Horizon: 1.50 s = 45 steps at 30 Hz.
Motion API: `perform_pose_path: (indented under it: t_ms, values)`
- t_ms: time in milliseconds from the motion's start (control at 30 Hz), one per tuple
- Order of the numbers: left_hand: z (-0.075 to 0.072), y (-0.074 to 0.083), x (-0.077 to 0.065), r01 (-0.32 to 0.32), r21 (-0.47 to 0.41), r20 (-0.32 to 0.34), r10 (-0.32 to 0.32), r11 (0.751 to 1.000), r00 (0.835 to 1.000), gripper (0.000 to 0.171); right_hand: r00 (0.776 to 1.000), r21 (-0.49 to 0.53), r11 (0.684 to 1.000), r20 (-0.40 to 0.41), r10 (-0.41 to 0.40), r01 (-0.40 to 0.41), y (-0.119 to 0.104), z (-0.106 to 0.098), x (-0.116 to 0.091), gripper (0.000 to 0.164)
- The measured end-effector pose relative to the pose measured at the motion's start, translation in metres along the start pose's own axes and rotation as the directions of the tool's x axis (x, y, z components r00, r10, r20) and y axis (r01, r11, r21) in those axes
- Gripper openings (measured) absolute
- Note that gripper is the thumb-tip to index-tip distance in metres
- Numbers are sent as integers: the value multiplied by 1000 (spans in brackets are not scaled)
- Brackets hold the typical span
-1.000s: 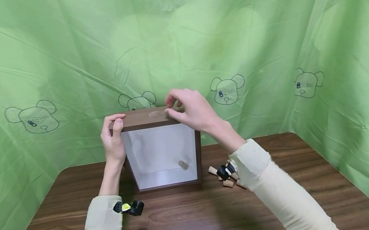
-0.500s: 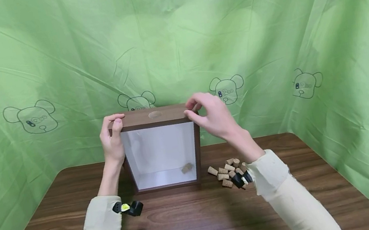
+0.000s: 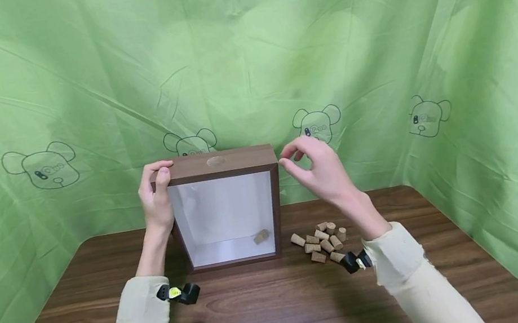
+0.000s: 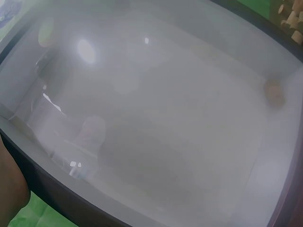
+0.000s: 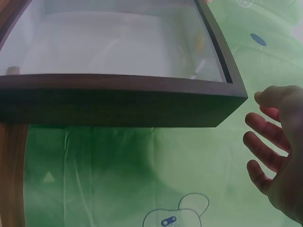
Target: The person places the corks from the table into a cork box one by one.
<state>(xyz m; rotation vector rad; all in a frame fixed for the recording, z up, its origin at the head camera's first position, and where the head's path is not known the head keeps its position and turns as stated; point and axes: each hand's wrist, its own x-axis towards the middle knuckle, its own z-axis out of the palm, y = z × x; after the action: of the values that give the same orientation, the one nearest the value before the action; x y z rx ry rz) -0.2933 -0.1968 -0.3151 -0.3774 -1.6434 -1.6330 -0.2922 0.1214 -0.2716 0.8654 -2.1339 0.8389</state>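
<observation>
A brown-framed display box (image 3: pixel 278 204) with a clear front and white inside stands upright on the table. In its top side is a round hole (image 3: pixel 216 161). One cork (image 3: pixel 261 236) lies inside, at the bottom right; the left wrist view shows this cork (image 4: pixel 274 93) blurred behind the pane. My left hand (image 3: pixel 156 197) grips the box's upper left corner, thumb on the front edge and fingers over the top. Just off the upper right corner is my right hand (image 3: pixel 319 168), fingers loosely bent and holding nothing. In the right wrist view, the right hand (image 5: pixel 279 146) is apart from the frame.
Several loose corks (image 3: pixel 323 242) lie in a pile on the wooden table (image 3: pixel 244 318), right of the box and below my right hand. A green curtain (image 3: pixel 354 54) with bear drawings hangs behind the table and along both sides.
My right hand has moved from above the box's top, near the hole, rightward and down past the corner. The cork inside has dropped and settled at the bottom. My left hand keeps its grip.
</observation>
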Motion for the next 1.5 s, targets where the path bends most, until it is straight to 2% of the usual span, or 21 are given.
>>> perform_pose_path:
  t_ms: [400, 767, 1000, 1500]
  values:
    - [-2, 3, -1, 9, 18, -2, -9, 1000, 1000, 40, 999, -18, 999, 20, 48, -48, 16, -13, -27, 9]
    - [-4, 8, -3, 2, 17, -18, -1, 1000, 1000, 41, 992, -64, 995, 102, 77, -70, 34, -14, -54, 9]
    - [-3, 10, -4, 8, 11, -3, -8, 1000, 1000, 41, 984, -93, 991, 144, 106, -93, 48, -15, -73, 9]
    - [-2, 12, -7, 8, 14, -8, -8, 1000, 1000, 41, 938, -118, 978, 285, 199, -172, 84, -17, -112, 12]
